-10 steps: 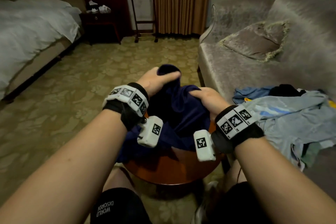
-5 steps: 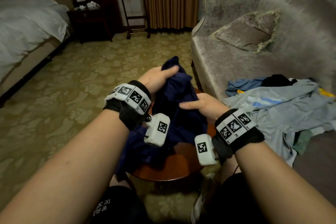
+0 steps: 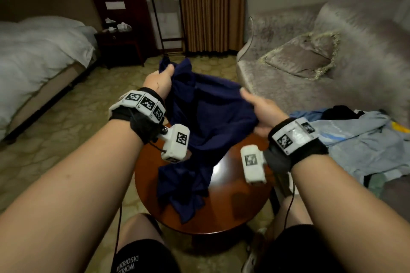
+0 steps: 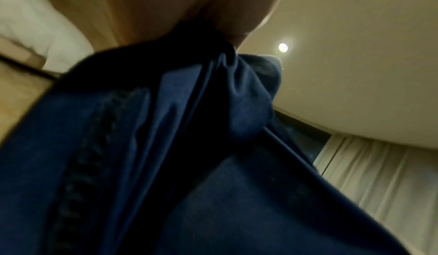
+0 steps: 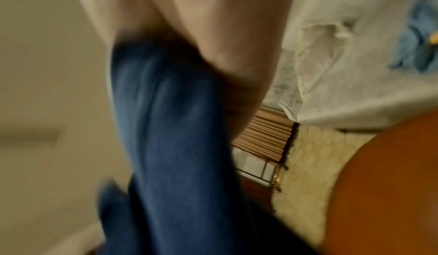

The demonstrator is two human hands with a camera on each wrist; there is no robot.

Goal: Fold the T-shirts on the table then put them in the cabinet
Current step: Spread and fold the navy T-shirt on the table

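Gripping a bunched edge of the navy T-shirt (image 3: 206, 122), the left hand (image 3: 160, 82) lifts it above the round wooden bench (image 3: 233, 204). The right hand (image 3: 261, 111) pinches the opposite edge, stretching the cloth between the two hands. The shirt's lower part trails crumpled on the bench. A heap of other clothes (image 3: 359, 139) lies on the sofa (image 3: 288, 86) nearby.
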